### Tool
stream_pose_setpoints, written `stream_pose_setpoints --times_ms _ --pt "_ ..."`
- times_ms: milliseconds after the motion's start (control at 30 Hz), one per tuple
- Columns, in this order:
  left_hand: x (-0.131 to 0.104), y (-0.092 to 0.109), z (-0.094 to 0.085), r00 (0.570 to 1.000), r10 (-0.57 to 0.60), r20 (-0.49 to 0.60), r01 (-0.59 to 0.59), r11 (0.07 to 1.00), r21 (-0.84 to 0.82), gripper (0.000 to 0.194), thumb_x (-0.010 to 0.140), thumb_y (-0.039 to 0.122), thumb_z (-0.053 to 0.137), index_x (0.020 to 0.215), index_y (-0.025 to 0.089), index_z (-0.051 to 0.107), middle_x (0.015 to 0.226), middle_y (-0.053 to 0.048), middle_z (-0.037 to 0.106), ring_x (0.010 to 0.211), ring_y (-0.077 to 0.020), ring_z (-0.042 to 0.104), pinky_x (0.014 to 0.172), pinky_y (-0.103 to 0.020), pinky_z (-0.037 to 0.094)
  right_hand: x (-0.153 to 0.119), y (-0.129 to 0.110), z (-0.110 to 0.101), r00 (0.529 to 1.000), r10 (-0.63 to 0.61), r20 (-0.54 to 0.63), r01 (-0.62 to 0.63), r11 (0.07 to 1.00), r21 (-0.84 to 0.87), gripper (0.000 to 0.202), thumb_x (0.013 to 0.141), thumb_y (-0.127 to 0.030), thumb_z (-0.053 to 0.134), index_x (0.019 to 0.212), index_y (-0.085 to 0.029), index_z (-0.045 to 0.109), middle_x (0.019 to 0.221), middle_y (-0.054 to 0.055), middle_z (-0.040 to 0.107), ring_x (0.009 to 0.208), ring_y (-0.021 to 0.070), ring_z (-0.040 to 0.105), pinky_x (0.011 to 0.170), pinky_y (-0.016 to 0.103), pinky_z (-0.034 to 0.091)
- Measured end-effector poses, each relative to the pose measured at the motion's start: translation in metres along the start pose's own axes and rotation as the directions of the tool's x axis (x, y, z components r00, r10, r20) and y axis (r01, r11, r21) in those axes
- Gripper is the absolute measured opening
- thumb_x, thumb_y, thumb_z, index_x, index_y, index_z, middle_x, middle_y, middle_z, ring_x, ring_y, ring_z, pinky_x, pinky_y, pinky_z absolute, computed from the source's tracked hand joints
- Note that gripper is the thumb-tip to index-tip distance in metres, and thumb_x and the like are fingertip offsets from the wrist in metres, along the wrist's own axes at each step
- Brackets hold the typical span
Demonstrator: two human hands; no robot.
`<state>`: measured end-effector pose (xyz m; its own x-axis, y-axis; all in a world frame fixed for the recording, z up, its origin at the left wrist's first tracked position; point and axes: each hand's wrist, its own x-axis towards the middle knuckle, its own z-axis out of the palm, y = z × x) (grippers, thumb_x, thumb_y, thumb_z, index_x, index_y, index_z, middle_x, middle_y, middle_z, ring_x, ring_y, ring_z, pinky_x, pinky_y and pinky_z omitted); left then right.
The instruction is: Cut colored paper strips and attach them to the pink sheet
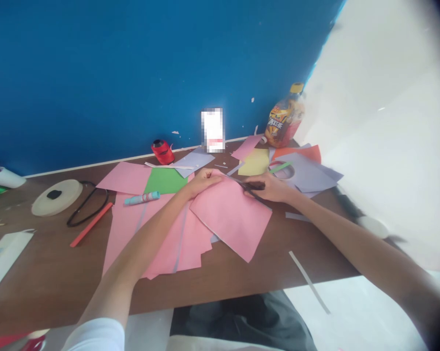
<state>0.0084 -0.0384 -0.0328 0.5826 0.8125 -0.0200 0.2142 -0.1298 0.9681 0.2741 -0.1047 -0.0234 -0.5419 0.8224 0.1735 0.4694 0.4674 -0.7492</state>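
My left hand (206, 180) is closed on the far edge of a pink sheet of paper (234, 214), which is held up and tilted above the table. My right hand (266, 186) grips a pair of dark scissors (254, 186); their blades lie along the far right edge of the same sheet. Whether the blades are apart I cannot tell. Beneath my left forearm lie larger pink sheets (161, 234) with narrow grey strips on them. A green sheet (167, 180) and a light blue glue stick (142, 198) rest on those sheets.
Along the blue wall stand a red thread spool (163, 152) and a drink bottle (284, 117). Purple sheets (311, 170), a yellow sheet (254, 162) and a tape roll (286, 170) lie right. At left are a round pale lid (57, 197), a black cord (86, 207) and a red stick (91, 225).
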Motion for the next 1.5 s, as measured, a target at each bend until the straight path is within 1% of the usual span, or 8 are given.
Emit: stream_pose_setpoints --times_ms 200,467,600,767,1000,1133,1300,1500 --pt "0.001 -0.002 -0.001 1.000 0.015 0.013 -0.015 1.000 0.004 0.038 0.074 0.048 0.070 0.092 0.014 0.072 0.090 -0.005 0.070 0.081 -0.0159 0.061 0.073 -0.027 0.044 -0.001 -0.001 -0.001 1.000 0.009 -0.001 -0.009 0.999 -0.040 0.030 0.083 -0.040 0.061 0.094 -0.016 0.072 0.066 -0.002 0.057 0.058 0.0098 0.041 0.053 0.023 0.034" --pt "0.002 -0.002 0.000 0.999 0.036 0.018 -0.036 0.999 -0.033 0.035 0.074 0.047 0.071 0.087 0.014 0.073 0.090 -0.004 0.069 0.080 -0.0149 0.060 0.075 -0.027 0.044 -0.001 0.005 0.002 1.000 0.006 -0.018 -0.008 0.998 -0.070 0.033 0.083 -0.042 0.060 0.102 -0.019 0.073 0.072 -0.001 0.063 0.059 0.0114 0.046 0.055 0.024 0.037" --pt "0.002 -0.001 0.000 0.999 0.038 0.022 -0.037 0.999 -0.034 0.035 0.074 0.047 0.070 0.084 0.014 0.072 0.086 -0.003 0.068 0.077 -0.0139 0.058 0.073 -0.026 0.044 -0.001 0.005 0.001 1.000 0.021 -0.010 -0.022 0.997 -0.077 0.035 0.083 -0.044 0.058 0.105 -0.020 0.073 0.068 -0.002 0.062 0.057 0.0116 0.045 0.053 0.025 0.036" --pt "0.001 0.001 -0.001 0.999 0.037 0.022 -0.037 0.999 -0.025 0.035 0.075 0.048 0.070 0.080 0.013 0.071 0.081 -0.002 0.066 0.073 -0.0128 0.056 0.069 -0.025 0.043 -0.001 0.002 -0.001 1.000 0.012 -0.007 -0.013 0.992 -0.124 0.033 0.085 -0.044 0.057 0.101 -0.020 0.073 0.069 -0.001 0.062 0.057 0.0122 0.045 0.054 0.025 0.036" --pt "-0.001 0.001 0.001 1.000 0.005 0.017 -0.004 0.998 -0.056 0.037 0.073 0.049 0.071 0.083 0.014 0.071 0.086 -0.004 0.068 0.076 -0.0144 0.058 0.070 -0.026 0.044 -0.001 0.000 -0.003 1.000 0.005 0.009 -0.004 0.987 -0.162 0.031 0.086 -0.043 0.055 0.094 -0.019 0.072 0.067 0.000 0.062 0.057 0.0119 0.044 0.054 0.025 0.035" --pt "-0.001 0.001 0.001 1.000 0.007 0.015 -0.006 0.998 -0.063 0.036 0.073 0.048 0.072 0.084 0.014 0.072 0.087 -0.004 0.068 0.078 -0.0151 0.059 0.071 -0.026 0.045 -0.001 0.002 -0.002 1.000 0.007 0.003 -0.006 0.990 -0.142 0.031 0.086 -0.042 0.056 0.099 -0.019 0.073 0.064 -0.001 0.059 0.055 0.0107 0.040 0.052 0.024 0.033" --pt "-0.001 0.004 0.001 0.999 0.014 0.048 -0.011 0.999 -0.051 0.034 0.073 0.047 0.071 0.084 0.015 0.072 0.086 -0.003 0.067 0.078 -0.0152 0.059 0.071 -0.026 0.044 -0.002 0.005 0.000 1.000 -0.018 -0.008 0.017 0.996 -0.088 0.026 0.083 -0.039 0.059 0.093 -0.019 0.072 0.063 -0.002 0.054 0.055 0.0099 0.036 0.051 0.024 0.030" --pt "-0.004 0.009 0.002 0.999 0.030 0.041 -0.028 0.999 -0.043 0.038 0.077 0.051 0.066 0.090 0.016 0.071 0.091 -0.003 0.068 0.086 -0.0168 0.060 0.080 -0.027 0.044 -0.001 0.001 0.000 1.000 -0.008 -0.020 0.007 0.998 -0.055 0.026 0.083 -0.040 0.059 0.091 -0.018 0.070 0.061 -0.003 0.049 0.054 0.0093 0.032 0.049 0.025 0.027"
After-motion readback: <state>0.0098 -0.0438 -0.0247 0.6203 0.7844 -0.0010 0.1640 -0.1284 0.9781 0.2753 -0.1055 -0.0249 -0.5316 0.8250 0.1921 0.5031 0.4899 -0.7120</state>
